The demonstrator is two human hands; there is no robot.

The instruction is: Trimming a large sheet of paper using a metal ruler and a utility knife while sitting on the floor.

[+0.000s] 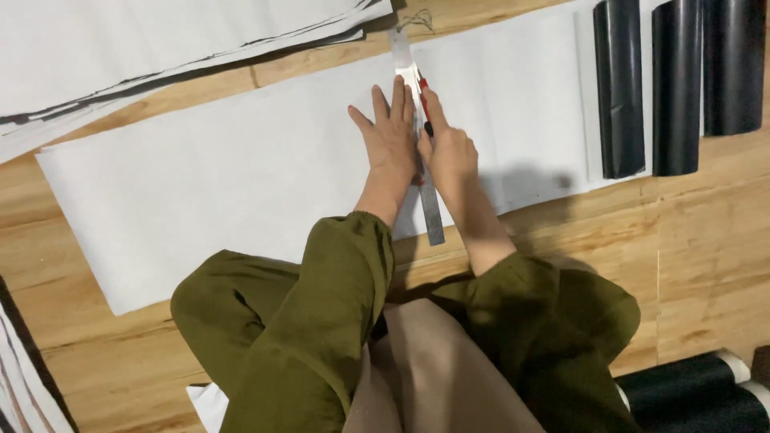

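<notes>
The left hand (391,132) presses flat, fingers spread, on a long steel ruler (420,144). Touching it, the right hand (447,148) is clamped on a red-handled knife (424,100) at the ruler's edge. Both lie across one long white paper sheet (200,184) on the wooden plank floor (706,256). Three dark rolls (678,84) stand beside the sheet.

The middle stretch of the metal ruler (431,210) is covered by the left hand (390,140) and right hand (447,154). Most of the red-handled knife (424,95) is concealed within the right hand; its blade cannot be made out. The black rolls (675,88) and stacked sheets (120,48) are cut off by the upper edge.
</notes>
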